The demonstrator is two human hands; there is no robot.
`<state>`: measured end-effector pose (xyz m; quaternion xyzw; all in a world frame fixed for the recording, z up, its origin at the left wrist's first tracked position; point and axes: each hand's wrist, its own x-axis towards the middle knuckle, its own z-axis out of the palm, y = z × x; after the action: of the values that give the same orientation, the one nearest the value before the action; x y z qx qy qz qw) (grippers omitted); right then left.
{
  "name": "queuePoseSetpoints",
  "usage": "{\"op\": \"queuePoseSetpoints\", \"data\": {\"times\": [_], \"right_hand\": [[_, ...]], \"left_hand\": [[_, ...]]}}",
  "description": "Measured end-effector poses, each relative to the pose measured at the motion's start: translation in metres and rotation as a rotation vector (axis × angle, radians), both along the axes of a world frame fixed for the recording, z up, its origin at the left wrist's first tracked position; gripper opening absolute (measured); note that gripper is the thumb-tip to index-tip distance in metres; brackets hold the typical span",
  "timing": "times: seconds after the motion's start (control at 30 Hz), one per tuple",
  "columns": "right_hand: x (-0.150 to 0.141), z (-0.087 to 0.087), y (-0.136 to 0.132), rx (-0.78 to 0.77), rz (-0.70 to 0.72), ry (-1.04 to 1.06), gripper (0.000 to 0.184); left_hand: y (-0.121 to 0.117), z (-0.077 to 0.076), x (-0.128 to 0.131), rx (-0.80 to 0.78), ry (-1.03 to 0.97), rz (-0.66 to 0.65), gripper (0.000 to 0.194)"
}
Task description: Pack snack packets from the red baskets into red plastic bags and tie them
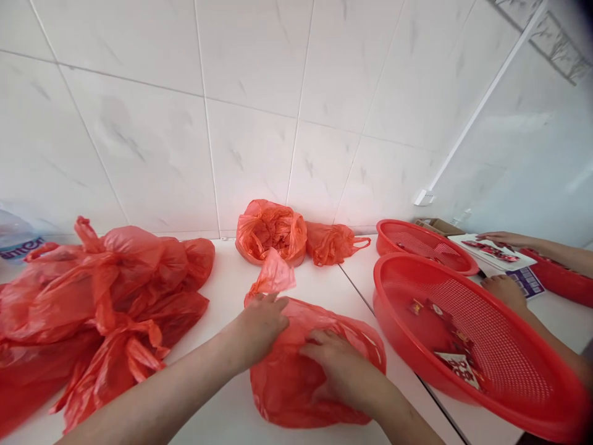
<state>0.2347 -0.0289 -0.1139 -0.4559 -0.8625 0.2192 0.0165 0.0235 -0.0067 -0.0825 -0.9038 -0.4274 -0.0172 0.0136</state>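
A translucent red plastic bag [282, 383] lies on the white table in front of me, its contents hidden. My left hand [265, 324] has its fingers closed on the upper left corner of this bag, where a crumpled flap sticks up. On top of the bag rests my right hand [340, 364], fingers apart and slightly bent against the plastic. A loop handle of the bag shows to the right of that hand.
Knotted red bags [130, 272] pile up at left beside a clear bottle [18, 238]. Crumpled red bags [271, 232] stand by the wall. Right, red perforated baskets [500, 334] hold small packets [458, 368]. Beyond them, another person's hands [504, 290] are near a white board with packets.
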Motion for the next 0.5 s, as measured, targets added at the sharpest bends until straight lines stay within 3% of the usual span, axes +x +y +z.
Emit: {"op": "queuePoseSetpoints", "data": {"times": [0.17,0.33,0.5], "right_hand": [[0.004,-0.011,0.001,-0.051,-0.036,0.086,0.074],[0.005,0.002,0.005,-0.028,-0.145,0.243,0.050],[0.012,0.012,0.010,0.009,-0.262,0.221,0.047]], "left_hand": [[-0.001,-0.004,-0.007,0.080,0.066,0.061,0.031],[-0.012,-0.005,0.004,0.045,-0.010,-0.114,0.021],[-0.008,-0.030,0.010,0.068,-0.070,-0.048,0.019]]}}
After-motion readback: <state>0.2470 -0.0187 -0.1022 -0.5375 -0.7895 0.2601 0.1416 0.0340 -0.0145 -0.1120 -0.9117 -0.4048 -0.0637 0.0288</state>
